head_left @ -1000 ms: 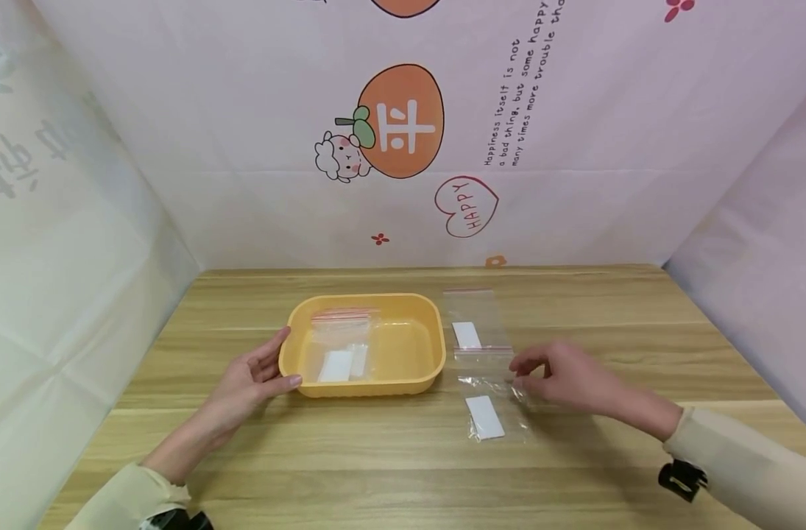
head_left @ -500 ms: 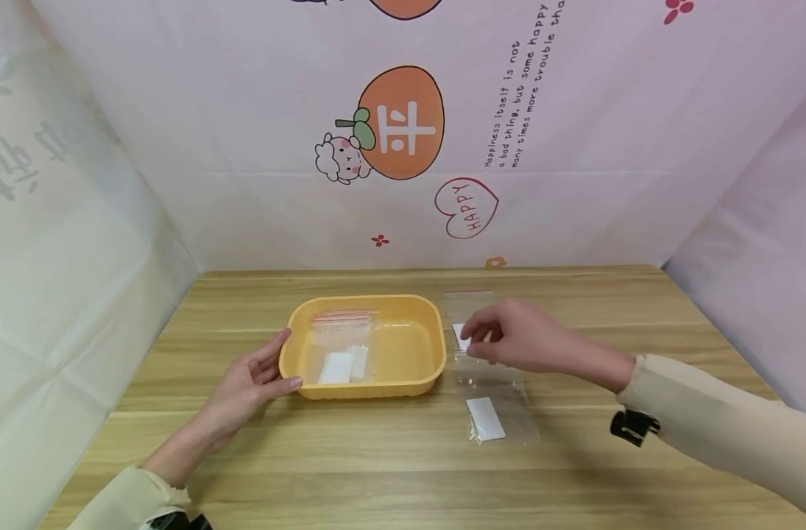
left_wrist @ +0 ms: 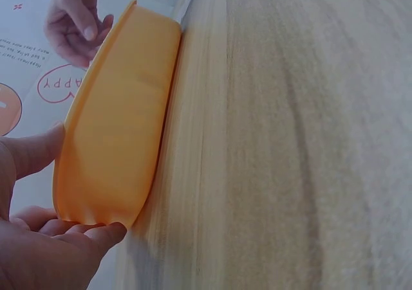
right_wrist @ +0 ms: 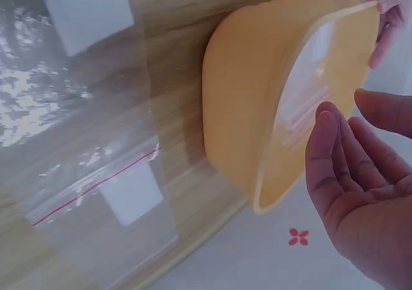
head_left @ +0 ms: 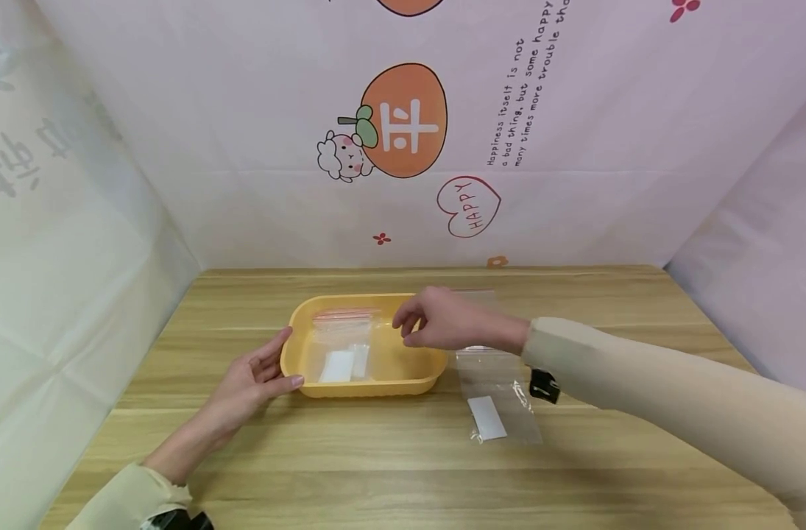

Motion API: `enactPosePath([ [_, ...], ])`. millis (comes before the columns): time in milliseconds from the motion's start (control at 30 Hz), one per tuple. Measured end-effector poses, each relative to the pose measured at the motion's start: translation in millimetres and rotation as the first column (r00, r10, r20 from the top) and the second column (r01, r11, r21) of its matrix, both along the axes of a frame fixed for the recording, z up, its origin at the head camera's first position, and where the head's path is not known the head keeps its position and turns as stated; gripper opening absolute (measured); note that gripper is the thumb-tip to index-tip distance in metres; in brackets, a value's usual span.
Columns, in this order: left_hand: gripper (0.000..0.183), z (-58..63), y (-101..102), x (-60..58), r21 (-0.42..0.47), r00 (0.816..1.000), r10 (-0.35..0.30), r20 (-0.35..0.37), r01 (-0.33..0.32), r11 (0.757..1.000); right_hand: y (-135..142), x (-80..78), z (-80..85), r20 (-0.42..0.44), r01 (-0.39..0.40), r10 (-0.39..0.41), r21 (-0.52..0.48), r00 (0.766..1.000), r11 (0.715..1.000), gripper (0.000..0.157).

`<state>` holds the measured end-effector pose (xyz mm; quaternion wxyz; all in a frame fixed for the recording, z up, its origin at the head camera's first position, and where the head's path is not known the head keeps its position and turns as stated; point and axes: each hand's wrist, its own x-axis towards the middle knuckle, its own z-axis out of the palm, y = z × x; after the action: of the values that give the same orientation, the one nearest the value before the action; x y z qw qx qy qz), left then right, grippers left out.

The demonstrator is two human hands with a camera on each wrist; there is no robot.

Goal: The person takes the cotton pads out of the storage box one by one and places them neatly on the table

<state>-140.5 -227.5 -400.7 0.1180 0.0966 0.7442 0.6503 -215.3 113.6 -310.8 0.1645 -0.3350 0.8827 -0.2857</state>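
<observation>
A yellow plastic tub [head_left: 376, 389] stands on the table, its left end held by my left hand [head_left: 244, 383] with the thumb at the rim and the fingers along the outside. Inside, on the left, lie clear zip bags [head_left: 341, 333] with white cards in them; their exact number is unclear. Over the tub's right half hovers my right hand [head_left: 442, 318], fingers loosely bent and nothing in them, with a gap at the thumb in the right wrist view. Right of the tub lies a clear zip bag [head_left: 508, 390] with a white card. A second such bag [head_left: 477, 297] is partly hidden behind my right forearm.
The wooden table [head_left: 310, 456] ends at a printed cloth wall [head_left: 277, 221] behind the tub. Cloth walls also stand at the left and right. Black wrist straps [head_left: 544, 386] sit at the sleeves.
My right hand has moved left, from the bags at the right to above the tub. The front bag's right part now lies flatter. My left hand keeps its hold on the tub.
</observation>
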Motion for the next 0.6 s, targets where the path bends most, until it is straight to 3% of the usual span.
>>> enactPosePath([
  [233, 0.093, -0.3, 0, -0.9, 0.0, 1.0, 0.001, 0.004, -0.001, 1.0, -25, -22.2, -11.5, 0.163, 0.008, -0.012, 0.022, 0.987, 1.0, 0.049],
  [433, 0.093, -3.1, -1, -3.1, 0.003, 1.0, 0.0, -0.003, 0.0, 1.0, -35, -32.2, -17.8, 0.283, 0.004, -0.012, 0.029, 0.959, 1.0, 0.053],
  [600, 0.093, -4.6, -1, -4.1, 0.004, 1.0, 0.0, -0.001, 0.0, 1.0, -42, -35.6, -25.6, 0.332, 0.024, -0.043, 0.061, 0.942, 0.998, 0.054],
])
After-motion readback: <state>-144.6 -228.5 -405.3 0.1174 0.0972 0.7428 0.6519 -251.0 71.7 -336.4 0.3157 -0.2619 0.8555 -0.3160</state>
